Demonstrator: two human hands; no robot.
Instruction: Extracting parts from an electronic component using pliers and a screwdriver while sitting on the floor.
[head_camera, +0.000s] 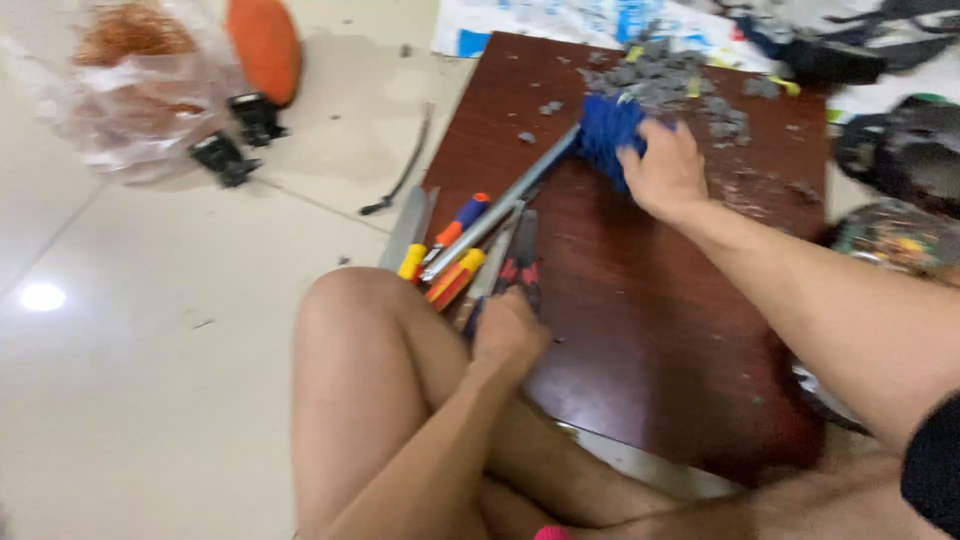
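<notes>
Two hands at work: both rest on a dark red-brown wooden board (640, 330) that lies on the tiled floor (150, 400).
Right hand (662, 172): fingers clamped together around a blue bundle (606, 128) near the far end of the board, pressing it down.
Blue bundle: looks like cloth or fibre; blur hides which. It sits at the end of a long grey metal bar (500, 212) that slants back toward the tool pile.
Left hand (508, 334): fingers curled shut over the handles of dark pliers (524, 262) at the near left edge of the board; how firmly they grip I cannot tell.
Tool pile: screwdrivers with yellow and orange handles (452, 277) and one blue-and-orange handle (462, 216), lying side by side, touching the bar.
Debris: grey scraps (668, 78) heaped just beyond the bundle.
Off the board: clear plastic bag (120, 100) with coppery strands, orange object (264, 45), two small black parts (240, 135), thin dark cable (405, 170).
Handling judgement: keeping the right hand low and steady on the bundle looks wise, so the bar does not roll; the pliers would best come in clear of the holding fingers; the loose scraps could slide underhand.
</notes>
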